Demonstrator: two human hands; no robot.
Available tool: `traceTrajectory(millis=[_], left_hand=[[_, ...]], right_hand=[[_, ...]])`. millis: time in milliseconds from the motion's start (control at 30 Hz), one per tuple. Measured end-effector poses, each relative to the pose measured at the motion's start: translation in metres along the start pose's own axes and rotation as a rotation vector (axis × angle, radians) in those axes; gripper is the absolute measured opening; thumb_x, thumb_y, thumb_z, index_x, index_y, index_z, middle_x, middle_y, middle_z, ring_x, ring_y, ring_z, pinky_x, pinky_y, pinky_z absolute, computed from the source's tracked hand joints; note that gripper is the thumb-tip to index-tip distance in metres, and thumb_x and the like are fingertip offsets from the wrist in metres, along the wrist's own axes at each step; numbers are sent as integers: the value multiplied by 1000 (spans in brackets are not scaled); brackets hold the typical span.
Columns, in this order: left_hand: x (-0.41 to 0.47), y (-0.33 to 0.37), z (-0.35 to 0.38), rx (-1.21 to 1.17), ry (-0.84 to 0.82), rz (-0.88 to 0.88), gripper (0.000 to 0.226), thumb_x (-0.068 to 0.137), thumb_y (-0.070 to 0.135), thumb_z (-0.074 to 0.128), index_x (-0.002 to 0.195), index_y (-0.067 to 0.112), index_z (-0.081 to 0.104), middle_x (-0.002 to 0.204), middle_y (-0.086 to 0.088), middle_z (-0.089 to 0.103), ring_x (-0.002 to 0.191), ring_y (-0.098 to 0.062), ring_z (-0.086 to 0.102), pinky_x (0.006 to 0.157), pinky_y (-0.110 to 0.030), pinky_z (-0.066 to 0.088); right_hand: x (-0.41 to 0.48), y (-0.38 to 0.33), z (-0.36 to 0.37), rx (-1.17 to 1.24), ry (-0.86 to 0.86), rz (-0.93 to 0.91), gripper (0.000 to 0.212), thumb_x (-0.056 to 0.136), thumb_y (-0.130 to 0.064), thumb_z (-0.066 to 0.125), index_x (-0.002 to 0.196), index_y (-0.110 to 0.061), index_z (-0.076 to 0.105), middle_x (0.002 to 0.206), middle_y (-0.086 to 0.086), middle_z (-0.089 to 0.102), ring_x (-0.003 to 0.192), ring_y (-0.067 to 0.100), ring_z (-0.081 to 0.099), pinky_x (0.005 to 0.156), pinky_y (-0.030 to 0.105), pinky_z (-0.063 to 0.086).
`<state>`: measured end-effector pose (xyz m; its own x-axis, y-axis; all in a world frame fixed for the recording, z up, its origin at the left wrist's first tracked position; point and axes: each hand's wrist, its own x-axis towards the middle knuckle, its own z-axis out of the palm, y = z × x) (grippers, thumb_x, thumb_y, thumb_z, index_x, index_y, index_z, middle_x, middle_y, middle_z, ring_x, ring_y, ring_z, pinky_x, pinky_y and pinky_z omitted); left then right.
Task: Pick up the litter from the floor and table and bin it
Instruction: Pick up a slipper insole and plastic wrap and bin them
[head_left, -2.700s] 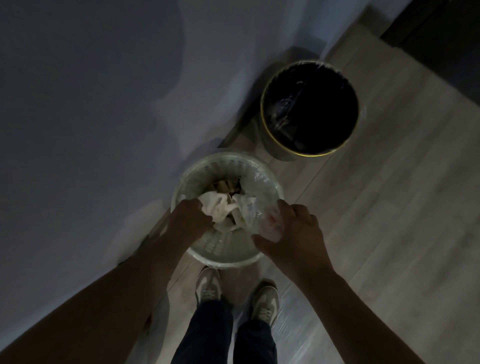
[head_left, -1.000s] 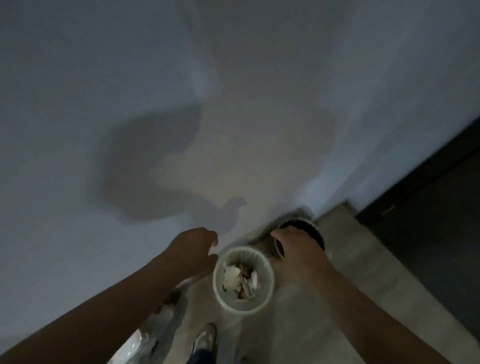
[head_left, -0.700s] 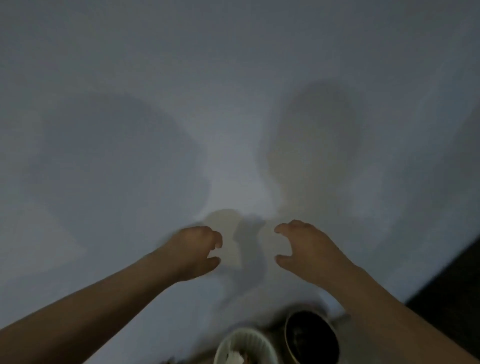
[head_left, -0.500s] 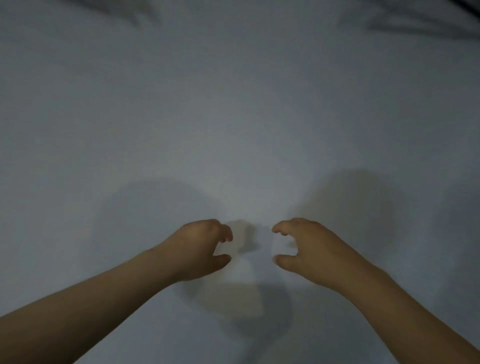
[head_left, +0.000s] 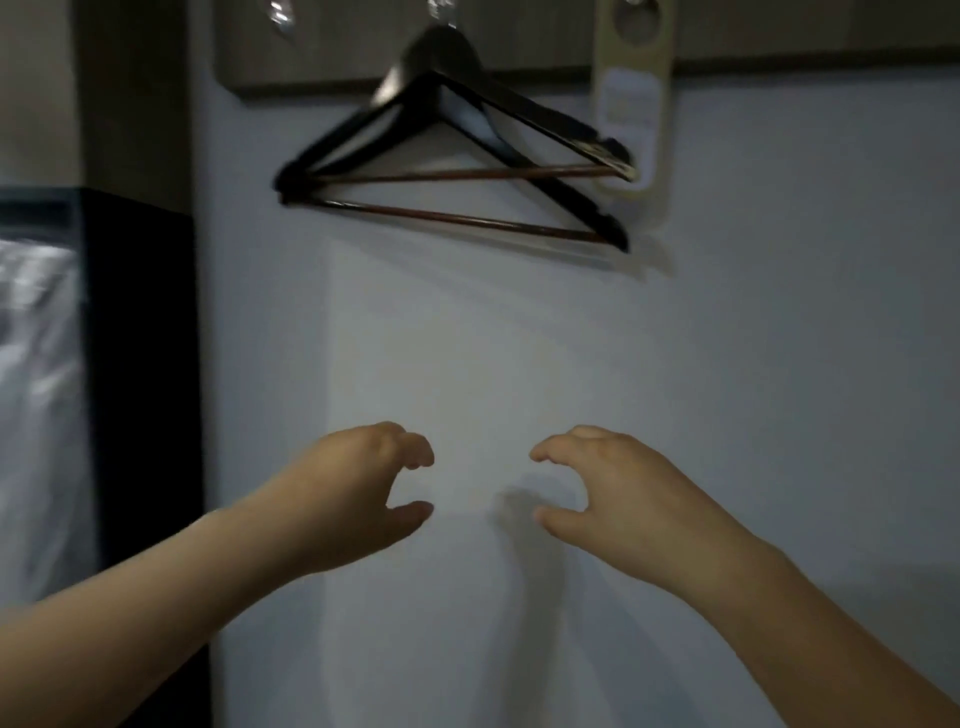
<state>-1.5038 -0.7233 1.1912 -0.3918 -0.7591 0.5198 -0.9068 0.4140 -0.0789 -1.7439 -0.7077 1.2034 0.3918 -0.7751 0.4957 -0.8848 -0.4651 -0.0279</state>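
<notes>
Pale wall (head_left: 779, 364) fills most of the view, dimly lit. Two dark hangers (head_left: 452, 171) hang from a wooden rail (head_left: 322, 47) near the top, with a cream tag (head_left: 628, 104) just beside them. At the left edge stands a dark panel (head_left: 140, 364), and beyond it white bedding (head_left: 36, 389).

Both hands are raised in front of the wall, apart from each other and well below the hangers. The left hand (head_left: 358, 499) has its fingers loosely curled above the thumb, with a gap between and nothing in it. The right hand (head_left: 618, 504) mirrors it, equally bare. Whether either touches the wall cannot be told.

No litter shows anywhere, and the bin, the floor and the desk are all out of view, so where any remaining scraps lie cannot be told. The person seems to be between pickups, with the next piece not yet found.

The main risk is the gaze: it points at the wall, not down, so a step taken now would be blind and could catch whatever stands at floor level. The low light adds to that, since small or pale scraps could be passed over and the job judged finished too soon. Lifting the hands higher could knock the hangers, which look free to swing.
</notes>
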Motion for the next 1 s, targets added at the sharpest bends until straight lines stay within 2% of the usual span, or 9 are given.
traceTrajectory(millis=[233, 367, 467, 567, 667, 833, 1000], left_hand=[[-84, -112, -44, 68, 16, -175, 45, 84, 53, 59, 125, 37, 52, 115, 21, 53, 104, 1, 55, 85, -10, 39], [-133, -158, -66, 107, 5, -292, 44, 82, 51, 62, 123, 35, 55, 117, 18, 56, 103, -4, 58, 86, -18, 45], [-165, -188, -81, 157, 20, -375, 43, 82, 50, 63, 122, 33, 56, 118, 16, 58, 105, -5, 59, 84, -14, 41], [-193, -214, -92, 209, 24, -460, 44, 83, 52, 62, 123, 37, 54, 120, 18, 56, 107, -4, 57, 88, -18, 44], [-215, -236, -102, 260, 31, -549, 44, 82, 53, 62, 123, 37, 54, 120, 18, 57, 106, -4, 57, 89, -21, 46], [-242, -263, -115, 364, 20, -680, 42, 83, 51, 61, 122, 37, 54, 120, 18, 57, 105, -1, 55, 88, -16, 44], [-258, -283, -131, 444, 15, -818, 41, 84, 47, 61, 123, 37, 53, 121, 19, 55, 107, 0, 53, 87, -12, 41]], right_hand=[[67, -120, 32, 106, 52, -210, 48, 86, -44, 58, 133, -33, 49, 126, -14, 52, 118, 4, 48, 94, 19, 38], [97, -183, 58, 155, 18, -330, 51, 86, -44, 59, 134, -33, 49, 125, -13, 53, 119, 5, 47, 97, 21, 39], [119, -227, 73, 188, -5, -428, 52, 87, -46, 59, 135, -33, 47, 123, -13, 53, 115, 6, 50, 94, 21, 41], [142, -266, 86, 225, -6, -527, 52, 87, -47, 59, 135, -33, 47, 124, -14, 53, 114, 5, 50, 92, 22, 42], [165, -302, 100, 264, -16, -616, 53, 85, -48, 60, 134, -32, 48, 123, -11, 54, 114, 8, 51, 94, 28, 45], [204, -352, 121, 325, 18, -775, 54, 83, -47, 63, 133, -31, 50, 128, -8, 54, 122, 9, 49, 101, 26, 39], [239, -398, 144, 426, 15, -909, 52, 84, -48, 60, 132, -31, 50, 125, -10, 54, 120, 9, 49, 99, 27, 41]])
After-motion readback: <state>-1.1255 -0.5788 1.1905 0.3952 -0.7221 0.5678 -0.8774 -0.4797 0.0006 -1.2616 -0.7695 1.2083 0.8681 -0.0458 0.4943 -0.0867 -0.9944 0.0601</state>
